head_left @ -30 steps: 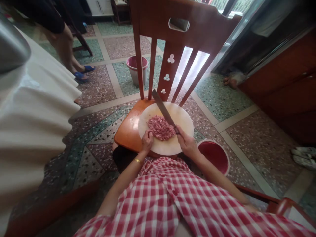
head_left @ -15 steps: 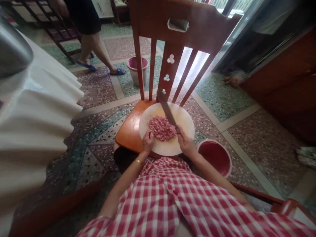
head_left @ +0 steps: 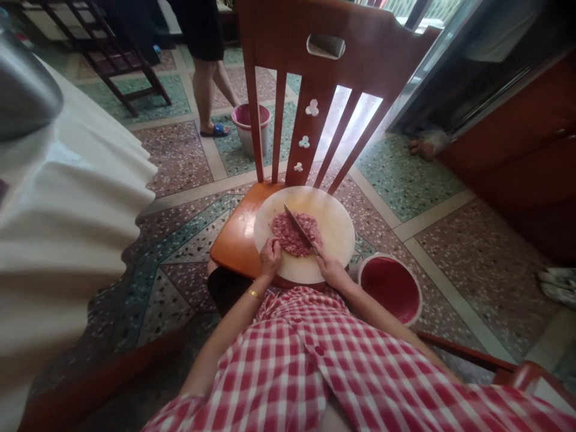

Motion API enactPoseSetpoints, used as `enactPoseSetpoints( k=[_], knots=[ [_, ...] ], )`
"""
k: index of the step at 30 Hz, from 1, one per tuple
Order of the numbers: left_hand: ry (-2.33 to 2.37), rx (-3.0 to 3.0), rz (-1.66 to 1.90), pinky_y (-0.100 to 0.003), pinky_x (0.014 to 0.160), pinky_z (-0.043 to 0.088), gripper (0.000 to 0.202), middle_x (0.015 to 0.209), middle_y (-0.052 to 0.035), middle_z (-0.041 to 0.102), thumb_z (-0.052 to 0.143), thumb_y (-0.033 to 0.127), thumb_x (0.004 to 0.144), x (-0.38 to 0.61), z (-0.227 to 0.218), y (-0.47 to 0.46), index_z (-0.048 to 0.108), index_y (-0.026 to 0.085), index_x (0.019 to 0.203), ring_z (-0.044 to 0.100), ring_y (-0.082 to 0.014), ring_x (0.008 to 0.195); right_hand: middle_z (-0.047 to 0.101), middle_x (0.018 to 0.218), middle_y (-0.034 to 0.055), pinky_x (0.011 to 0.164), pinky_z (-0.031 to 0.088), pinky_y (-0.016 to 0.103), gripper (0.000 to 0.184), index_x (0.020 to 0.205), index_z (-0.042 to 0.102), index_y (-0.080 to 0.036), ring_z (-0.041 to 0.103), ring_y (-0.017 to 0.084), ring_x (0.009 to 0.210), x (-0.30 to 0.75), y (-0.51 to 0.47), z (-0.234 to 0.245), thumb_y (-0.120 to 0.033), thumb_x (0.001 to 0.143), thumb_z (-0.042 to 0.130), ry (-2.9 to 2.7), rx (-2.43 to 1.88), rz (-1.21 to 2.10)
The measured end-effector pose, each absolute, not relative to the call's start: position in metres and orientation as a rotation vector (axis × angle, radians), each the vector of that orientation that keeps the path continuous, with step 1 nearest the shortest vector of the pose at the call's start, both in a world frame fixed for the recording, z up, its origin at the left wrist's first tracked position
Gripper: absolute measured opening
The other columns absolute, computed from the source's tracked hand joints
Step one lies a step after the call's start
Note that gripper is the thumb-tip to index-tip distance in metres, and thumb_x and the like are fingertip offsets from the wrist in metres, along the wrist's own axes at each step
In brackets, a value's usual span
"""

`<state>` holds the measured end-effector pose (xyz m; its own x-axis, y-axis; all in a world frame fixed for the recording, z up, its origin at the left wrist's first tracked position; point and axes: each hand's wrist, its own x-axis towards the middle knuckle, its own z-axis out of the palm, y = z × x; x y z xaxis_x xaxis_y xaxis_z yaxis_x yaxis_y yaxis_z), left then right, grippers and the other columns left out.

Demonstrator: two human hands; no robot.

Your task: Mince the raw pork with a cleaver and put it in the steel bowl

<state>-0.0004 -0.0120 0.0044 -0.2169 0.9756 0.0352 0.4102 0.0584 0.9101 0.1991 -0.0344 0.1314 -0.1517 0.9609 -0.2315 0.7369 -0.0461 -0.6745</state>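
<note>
Minced meat lies in a flat pink heap on a round, pale chopping board, which rests on the seat of a wooden chair. My right hand is wrapped round the handle of a kitchen knife. The blade is down in the meat, slanting up and left across the heap. At the left front of the board, my left hand is closed with its fingers curled against the meat's edge. Whatever those fingers hold, if anything, is hidden.
Right of the board stands a red-lined bucket. Behind the chair's tall slatted back is another bin, with a person's legs beside it. A cloth-covered table borders the left side; a second chair is farther back.
My right hand has brought the knife down from above the board into the meat, slightly leftward. My left hand stays put. The person behind has walked to the right, towards the bin.
</note>
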Motion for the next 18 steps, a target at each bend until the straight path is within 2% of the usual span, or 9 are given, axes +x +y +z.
enactPoseSetpoints(
  k=[4, 8, 11, 14, 18],
  knots=[
    [1.694, 1.402, 1.132, -0.028, 0.076, 0.046, 0.021, 0.084, -0.0043, 0.063, 0.040, 0.028, 0.089, 0.000, 0.004, -0.011, 0.057, 0.019, 0.094, 0.060, -0.0162, 0.079, 0.066, 0.119, 0.0075, 0.094, 0.049, 0.039, 0.048, 0.141, 0.043, -0.023, 0.060, 0.024, 0.113, 0.206, -0.033, 0.148, -0.030, 0.093, 0.039, -1.906, -1.801, 1.048],
    [1.685, 1.405, 1.137, -0.028, 0.078, 0.046, 0.021, 0.086, -0.0043, 0.063, 0.040, 0.029, 0.090, 0.000, 0.003, -0.012, 0.057, 0.019, 0.097, 0.060, -0.0159, 0.081, 0.066, 0.117, 0.0109, 0.091, 0.051, 0.037, 0.053, 0.146, 0.034, -0.016, 0.062, 0.023, 0.109, 0.203, -0.029, 0.166, -0.032, 0.095, 0.036, -1.841, -1.707, 0.904],
    [1.698, 1.400, 1.128, -0.028, 0.077, 0.046, 0.020, 0.085, -0.0047, 0.063, 0.040, 0.029, 0.090, -0.001, 0.003, -0.012, 0.057, 0.019, 0.096, 0.060, -0.0162, 0.080, 0.063, 0.123, 0.0120, 0.095, 0.048, 0.041, 0.050, 0.142, 0.042, -0.017, 0.060, 0.025, 0.113, 0.201, -0.030, 0.142, -0.028, 0.093, 0.039, -1.888, -1.765, 0.920],
    [1.709, 1.401, 1.115, -0.028, 0.076, 0.046, 0.021, 0.083, -0.0048, 0.063, 0.040, 0.029, 0.089, -0.001, 0.005, -0.012, 0.057, 0.019, 0.094, 0.060, -0.0165, 0.078, 0.063, 0.123, 0.0090, 0.096, 0.047, 0.042, 0.046, 0.137, 0.049, -0.022, 0.057, 0.025, 0.117, 0.206, -0.035, 0.127, -0.027, 0.092, 0.040, -1.910, -1.847, 1.048],
    [1.701, 1.407, 1.105, -0.028, 0.076, 0.046, 0.021, 0.084, -0.0046, 0.063, 0.040, 0.029, 0.089, -0.001, 0.007, -0.012, 0.058, 0.019, 0.095, 0.059, -0.0164, 0.078, 0.069, 0.111, 0.0075, 0.092, 0.050, 0.036, 0.049, 0.141, 0.043, -0.021, 0.063, 0.022, 0.107, 0.210, -0.038, 0.151, -0.033, 0.094, 0.037, -1.835, -1.781, 1.002]
  ],
)
